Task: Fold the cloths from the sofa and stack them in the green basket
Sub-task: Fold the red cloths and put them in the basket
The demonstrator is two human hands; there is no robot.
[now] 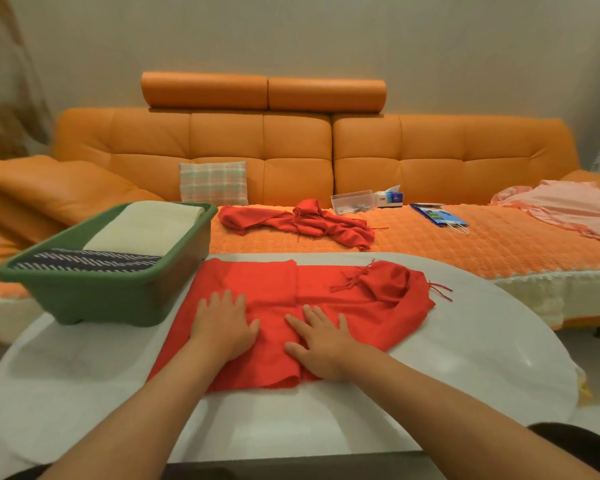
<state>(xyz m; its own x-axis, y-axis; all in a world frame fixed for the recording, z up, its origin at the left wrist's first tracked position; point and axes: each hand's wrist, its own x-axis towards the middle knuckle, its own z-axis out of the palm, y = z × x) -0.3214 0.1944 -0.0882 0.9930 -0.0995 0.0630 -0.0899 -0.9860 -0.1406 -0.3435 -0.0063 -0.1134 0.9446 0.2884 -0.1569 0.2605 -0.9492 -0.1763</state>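
Left hand and right hand press flat, fingers extended, on the partly folded red cloth on the table. Left of the fingers, the green basket holds two folded cloths. Beyond the fingertips, a red garment and a pink garment remain unfolded on the sofa.

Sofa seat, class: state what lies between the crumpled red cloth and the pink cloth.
Head view: a blue paper bag lies between the crumpled red cloth and the pink cloth; a tissue box stands farther back.
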